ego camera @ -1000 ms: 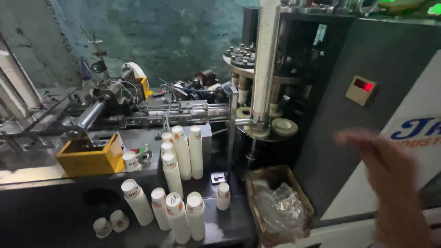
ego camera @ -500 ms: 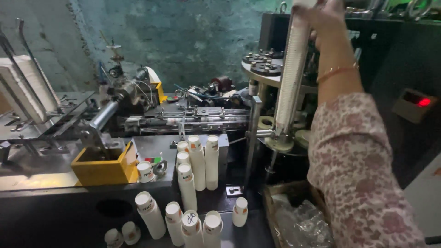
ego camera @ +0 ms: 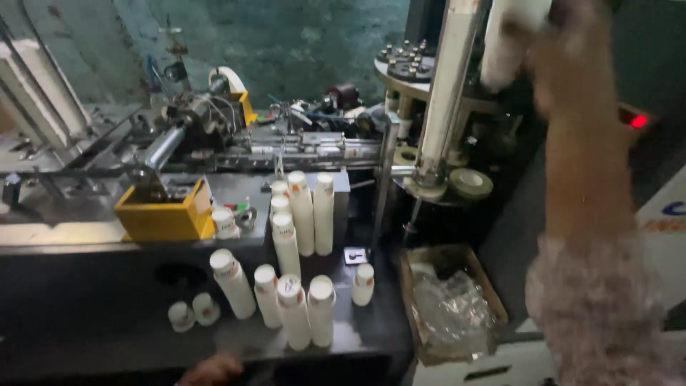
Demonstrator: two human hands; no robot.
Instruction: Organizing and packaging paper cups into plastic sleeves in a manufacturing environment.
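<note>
The right hand (ego camera: 564, 68), blurred, is raised and closed around a white stack of paper cups (ego camera: 511, 43) beside the machine's upright white column (ego camera: 446, 93). The left hand (ego camera: 212, 370) only peeks in at the bottom edge; its grip cannot be told. Roughly a dozen white cup stacks (ego camera: 304, 214) crowd the dark steel table (ego camera: 100, 314), beside one yellow box (ego camera: 168, 214) and one cardboard box (ego camera: 451, 304) holding crumpled clear plastic

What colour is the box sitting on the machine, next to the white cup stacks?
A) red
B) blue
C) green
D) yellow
D, the open box on the machine bench is plainly yellow, standing just left of the stacks of white cups.
</note>
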